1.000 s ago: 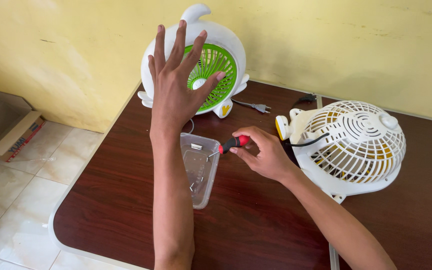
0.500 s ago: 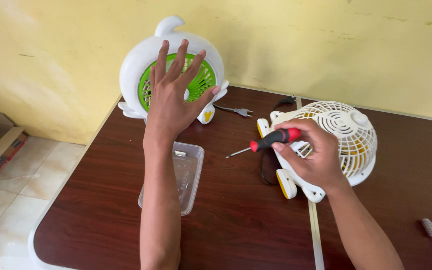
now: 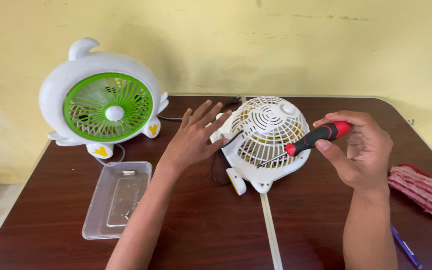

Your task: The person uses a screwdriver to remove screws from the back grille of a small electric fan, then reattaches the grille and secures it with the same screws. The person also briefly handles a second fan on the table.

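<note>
The yellow fan (image 3: 268, 142) lies grille-up near the back edge of the table (image 3: 201, 230), at its middle. The right hand (image 3: 363, 150) grips a screwdriver (image 3: 312, 142), tip on the grille's lower side. The left hand (image 3: 193, 140), fingers spread, reaches its fingertips to the fan's left rim. Pressing that rim steady and holding the shaft straight into the screw would likely prevent slipping.
</note>
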